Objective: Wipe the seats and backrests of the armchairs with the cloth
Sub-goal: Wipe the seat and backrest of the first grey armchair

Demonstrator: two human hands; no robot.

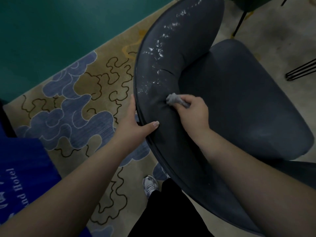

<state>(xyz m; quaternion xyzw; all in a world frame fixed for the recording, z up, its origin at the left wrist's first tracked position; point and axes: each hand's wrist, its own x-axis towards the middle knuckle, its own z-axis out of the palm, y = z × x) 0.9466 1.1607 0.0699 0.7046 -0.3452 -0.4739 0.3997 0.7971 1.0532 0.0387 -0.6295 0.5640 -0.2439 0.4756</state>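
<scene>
Left hand grips backrest rim; right hand pinches cloth against it. I expect the small wad to miss flecks above.

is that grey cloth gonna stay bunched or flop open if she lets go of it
The cloth looks soft and floppy: it is crumpled into a wad in the right hand, so it would probably loosen once released. It seems light, being small. Pressed against the backrest, it likely drags rather than slides, though the whitish streaks may be damp.
</scene>
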